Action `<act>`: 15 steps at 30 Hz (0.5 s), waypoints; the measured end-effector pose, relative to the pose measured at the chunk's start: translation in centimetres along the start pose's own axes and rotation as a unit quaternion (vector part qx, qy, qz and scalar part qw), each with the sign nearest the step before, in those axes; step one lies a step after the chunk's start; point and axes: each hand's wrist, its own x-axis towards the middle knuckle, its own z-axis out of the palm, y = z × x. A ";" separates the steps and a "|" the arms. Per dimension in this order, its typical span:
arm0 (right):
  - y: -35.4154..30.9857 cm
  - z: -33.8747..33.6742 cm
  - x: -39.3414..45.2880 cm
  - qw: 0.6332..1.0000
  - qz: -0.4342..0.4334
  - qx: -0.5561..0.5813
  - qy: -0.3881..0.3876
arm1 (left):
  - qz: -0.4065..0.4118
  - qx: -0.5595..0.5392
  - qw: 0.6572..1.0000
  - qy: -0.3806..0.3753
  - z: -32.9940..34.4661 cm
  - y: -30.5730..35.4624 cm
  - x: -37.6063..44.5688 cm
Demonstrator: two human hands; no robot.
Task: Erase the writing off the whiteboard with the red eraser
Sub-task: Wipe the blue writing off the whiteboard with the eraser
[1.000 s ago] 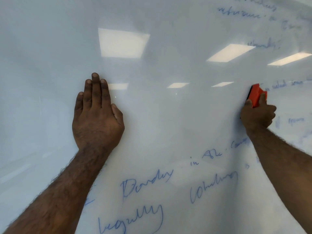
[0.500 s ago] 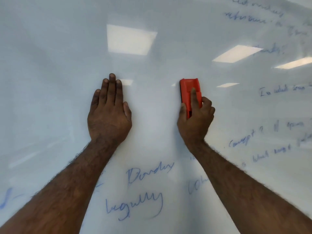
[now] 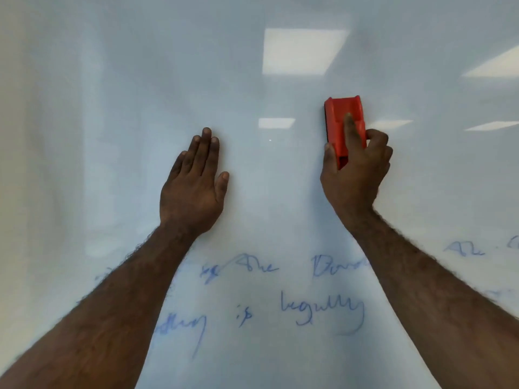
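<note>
The whiteboard (image 3: 112, 108) fills the whole view. My right hand (image 3: 354, 175) grips the red eraser (image 3: 341, 116) and holds it upright against the board, index finger laid along its back. My left hand (image 3: 193, 186) lies flat on the board with straight fingers, to the left of the eraser. Blue handwriting (image 3: 320, 307) runs in lines across the lower board, below both hands and partly hidden behind my forearms. The board around and above the hands bears no writing.
Ceiling lights reflect in the glossy board as bright rectangles (image 3: 300, 51) at the upper right. A few more blue words (image 3: 466, 249) show at the right edge beside my right forearm.
My right hand swept the eraser from the right side leftward to the middle of the board. The view has shifted left, so the writing on the right has left the frame.
</note>
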 end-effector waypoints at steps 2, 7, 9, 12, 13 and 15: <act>-1.9 0.9 0.8 1.000 0.025 -0.013 0.010 | -0.027 0.012 1.000 0.000 -0.6 -3.3 -0.6; -6.6 3.2 0.4 0.999 -0.021 -0.040 0.012 | -0.047 0.025 0.999 -0.006 -2.0 -10.0 -1.5; -8.4 4.1 0.1 0.998 -0.029 -0.050 0.010 | -0.056 0.014 0.998 -0.006 -2.4 -11.9 -1.7; -10.3 5.0 0.0 0.997 -0.034 -0.062 0.009 | -0.055 0.005 0.998 -0.003 -2.7 -13.6 -1.8; -10.9 5.2 -0.1 0.997 -0.040 -0.062 0.006 | -0.050 0.006 0.999 0.001 -2.7 -13.9 -1.8; -12.2 5.7 -0.6 0.997 -0.057 -0.050 -0.004 | -0.040 0.003 0.999 0.014 -2.7 -14.3 -1.9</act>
